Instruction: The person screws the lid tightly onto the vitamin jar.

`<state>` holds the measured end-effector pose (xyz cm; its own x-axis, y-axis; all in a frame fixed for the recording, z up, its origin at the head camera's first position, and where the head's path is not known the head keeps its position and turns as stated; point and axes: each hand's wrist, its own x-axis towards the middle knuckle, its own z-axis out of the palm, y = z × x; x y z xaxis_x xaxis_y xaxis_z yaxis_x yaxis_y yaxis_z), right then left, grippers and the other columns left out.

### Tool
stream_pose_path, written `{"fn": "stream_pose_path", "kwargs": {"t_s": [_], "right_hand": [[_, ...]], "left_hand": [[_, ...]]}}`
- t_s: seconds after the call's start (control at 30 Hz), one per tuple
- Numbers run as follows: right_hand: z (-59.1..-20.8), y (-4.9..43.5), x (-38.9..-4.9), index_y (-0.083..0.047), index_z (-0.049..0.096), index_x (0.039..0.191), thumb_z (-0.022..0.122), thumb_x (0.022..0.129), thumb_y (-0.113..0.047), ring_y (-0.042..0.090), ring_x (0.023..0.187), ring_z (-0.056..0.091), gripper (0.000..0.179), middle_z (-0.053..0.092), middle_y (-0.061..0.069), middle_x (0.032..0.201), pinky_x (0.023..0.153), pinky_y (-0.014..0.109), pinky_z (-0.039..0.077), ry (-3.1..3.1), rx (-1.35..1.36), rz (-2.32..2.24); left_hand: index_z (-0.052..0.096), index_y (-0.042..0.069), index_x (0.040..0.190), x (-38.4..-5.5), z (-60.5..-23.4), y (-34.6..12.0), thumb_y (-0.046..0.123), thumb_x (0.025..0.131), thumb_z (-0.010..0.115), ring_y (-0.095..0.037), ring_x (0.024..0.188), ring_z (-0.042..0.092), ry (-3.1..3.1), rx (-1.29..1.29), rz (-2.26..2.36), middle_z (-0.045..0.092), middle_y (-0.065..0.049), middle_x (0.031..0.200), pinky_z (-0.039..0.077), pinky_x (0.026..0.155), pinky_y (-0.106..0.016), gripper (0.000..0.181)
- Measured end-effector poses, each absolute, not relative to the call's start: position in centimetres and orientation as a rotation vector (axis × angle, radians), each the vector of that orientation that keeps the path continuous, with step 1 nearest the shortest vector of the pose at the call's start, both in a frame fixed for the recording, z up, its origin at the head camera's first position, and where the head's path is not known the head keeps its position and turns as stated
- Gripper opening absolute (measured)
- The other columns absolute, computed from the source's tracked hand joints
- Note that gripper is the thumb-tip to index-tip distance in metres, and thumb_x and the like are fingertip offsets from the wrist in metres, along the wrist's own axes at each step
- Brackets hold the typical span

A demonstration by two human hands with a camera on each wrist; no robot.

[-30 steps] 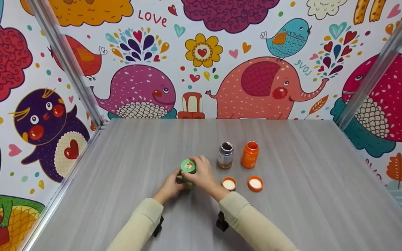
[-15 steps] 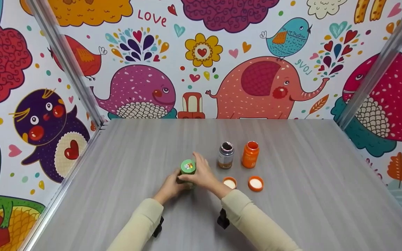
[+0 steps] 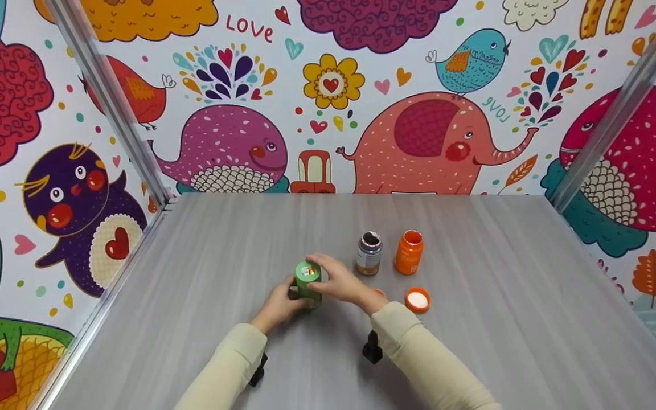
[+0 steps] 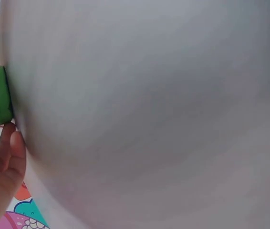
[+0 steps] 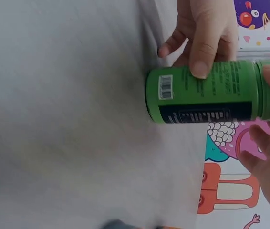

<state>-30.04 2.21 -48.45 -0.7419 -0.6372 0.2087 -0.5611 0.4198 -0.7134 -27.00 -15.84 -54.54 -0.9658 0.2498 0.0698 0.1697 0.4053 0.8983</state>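
A green bottle (image 5: pixel 206 93) with a dark label band and a barcode stands upright on the table in the head view. Around its lower body my left hand (image 3: pixel 282 302) holds it, thumb pressed to the side in the right wrist view. The green cap (image 3: pixel 307 271) sits on top, a sticker on its face. My right hand (image 3: pixel 336 280) grips this cap between thumb and fingers. In the left wrist view only the bottle's lower part and a piece of my left hand (image 4: pixel 4 167) show at the edge.
Behind and right of my hands stand an uncapped grey bottle (image 3: pixel 369 256) and an uncapped orange bottle (image 3: pixel 409 255). An orange lid (image 3: pixel 417 300) lies upturned in front. Another lid (image 3: pixel 379 292) is mostly hidden by my right wrist. Patterned walls border the grey table (image 3: pixel 220 245).
My right hand loosened with fingers lifted, then turned and closed round the cap again. Its wrist shifted right, over the nearer lid. My left hand and the bottle stayed in place.
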Motion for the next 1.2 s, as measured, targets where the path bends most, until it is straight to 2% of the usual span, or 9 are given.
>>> {"fn": "stream_pose_path", "kwargs": {"t_s": [0.27,0.57,0.67,0.77,0.87,0.97,1.2], "right_hand": [[-49.1,1.2,-29.5,0.001,0.047,0.128,0.069,0.080,-0.022,0.028,0.115,0.045,0.057,0.048,0.015,0.126,0.095,0.042,0.039,2.693,-0.904,-1.294],[-49.6,0.3,-28.7,0.000,0.055,0.108,0.074,0.074,-0.039,0.022,0.093,0.048,0.055,0.053,0.008,0.101,0.080,0.035,0.043,2.905,-0.803,-1.352],[-49.6,-0.1,-28.5,-0.001,0.055,0.105,0.076,0.071,-0.039,0.022,0.090,0.048,0.055,0.053,0.007,0.095,0.078,0.035,0.042,2.954,-0.724,-1.326],[-49.6,-0.1,-28.7,0.001,0.053,0.109,0.078,0.070,-0.035,0.026,0.095,0.048,0.060,0.053,0.012,0.100,0.082,0.040,0.041,2.889,-0.684,-1.331],[-49.6,0.7,-29.0,0.005,0.042,0.126,0.078,0.071,-0.029,0.032,0.112,0.045,0.074,0.050,0.019,0.120,0.094,0.045,0.037,2.731,-0.742,-1.324],[-49.5,2.0,-29.6,0.004,0.028,0.139,0.075,0.076,-0.019,0.035,0.126,0.034,0.082,0.038,0.020,0.138,0.103,0.049,0.029,2.543,-0.830,-1.343],[-48.5,3.9,-30.7,-0.007,0.029,0.143,0.061,0.086,-0.006,0.027,0.136,0.024,0.065,0.030,0.011,0.147,0.109,0.045,0.022,2.302,-0.985,-1.355]], "left_hand": [[0.044,-0.004,0.127,-26.9,-54.3,-15.8,0.020,0.079,0.070,-0.033,0.102,0.058,2.577,0.362,1.616,0.053,-0.023,0.119,0.047,0.085,-0.043,0.060],[0.041,-0.002,0.131,-26.9,-54.1,-15.7,0.020,0.079,0.071,-0.030,0.101,0.058,2.549,0.339,1.628,0.054,-0.022,0.120,0.048,0.083,-0.041,0.064],[0.041,-0.002,0.131,-26.9,-54.1,-15.7,0.021,0.079,0.071,-0.029,0.101,0.058,2.543,0.328,1.635,0.054,-0.021,0.119,0.048,0.083,-0.041,0.065],[0.042,-0.003,0.129,-26.9,-54.1,-15.7,0.023,0.079,0.072,-0.030,0.101,0.058,2.556,0.323,1.629,0.054,-0.021,0.119,0.048,0.084,-0.041,0.064],[0.043,-0.004,0.128,-26.9,-54.2,-15.8,0.023,0.081,0.070,-0.031,0.101,0.058,2.578,0.343,1.611,0.054,-0.022,0.119,0.048,0.085,-0.041,0.061],[0.043,-0.006,0.127,-26.9,-54.3,-15.8,0.021,0.081,0.069,-0.033,0.099,0.059,2.594,0.381,1.602,0.054,-0.024,0.118,0.048,0.083,-0.042,0.059],[0.042,-0.005,0.129,-26.9,-54.2,-15.8,0.019,0.079,0.071,-0.033,0.099,0.059,2.593,0.364,1.598,0.054,-0.023,0.117,0.048,0.082,-0.043,0.062]]}}
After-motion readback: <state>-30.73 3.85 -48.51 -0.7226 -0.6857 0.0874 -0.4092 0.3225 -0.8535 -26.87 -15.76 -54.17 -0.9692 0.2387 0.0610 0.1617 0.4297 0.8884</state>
